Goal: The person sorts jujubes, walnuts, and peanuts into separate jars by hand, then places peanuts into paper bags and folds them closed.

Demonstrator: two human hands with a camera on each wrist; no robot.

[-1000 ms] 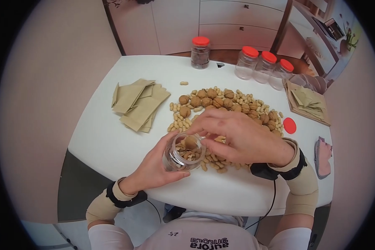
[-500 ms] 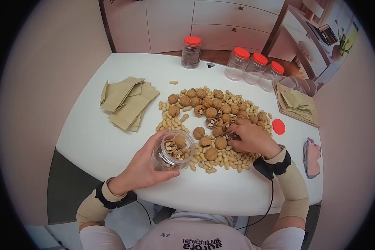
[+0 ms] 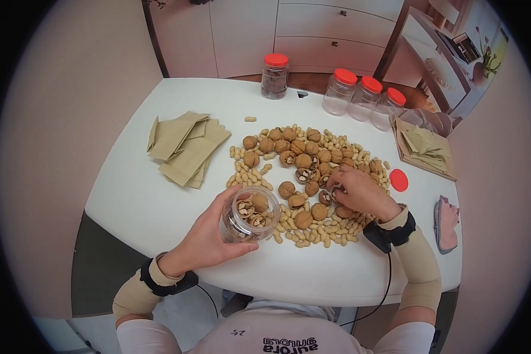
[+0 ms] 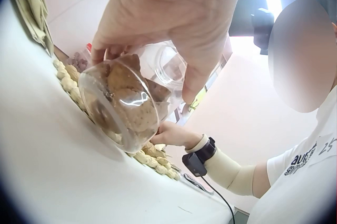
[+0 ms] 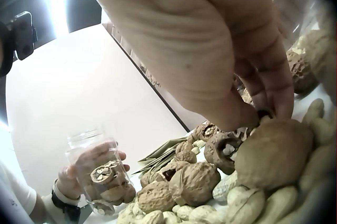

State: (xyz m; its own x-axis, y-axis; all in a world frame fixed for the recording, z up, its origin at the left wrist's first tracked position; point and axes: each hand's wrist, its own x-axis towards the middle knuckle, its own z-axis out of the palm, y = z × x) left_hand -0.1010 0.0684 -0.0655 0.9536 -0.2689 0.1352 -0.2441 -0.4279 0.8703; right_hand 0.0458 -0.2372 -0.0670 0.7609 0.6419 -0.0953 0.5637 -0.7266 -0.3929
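My left hand [image 3: 209, 233] holds a clear, lidless jar [image 3: 230, 227] around its side, at the near left edge of the nut pile. Broken walnut shells [image 3: 255, 213] lie inside the jar, its mouth turned upward. The left wrist view shows the thumb and fingers [image 4: 197, 79] on either side of the jar. Among the walnuts, my right hand [image 3: 364, 192] reaches down with curled fingers. In the right wrist view its thumb and fingertips pinch a small dark piece of walnut, mostly hidden by the hand. Cracked walnuts [image 5: 224, 150] and a whole walnut [image 5: 195, 182] lie close by.
Peanuts [image 3: 312, 235] surround the walnuts. Folded paper bags [image 3: 186, 150] lie on the left; more papers [image 3: 425, 147] sit on a board at right. Red-lidded jars [image 3: 338, 97] stand along the back. A red lid [image 3: 399, 180] and a pink cloth [image 3: 448, 224] are at right.
My right hand has moved from over the jar mouth rightward and down into the walnuts, where its fingers have closed in. The left hand keeps holding the jar nearly in place.
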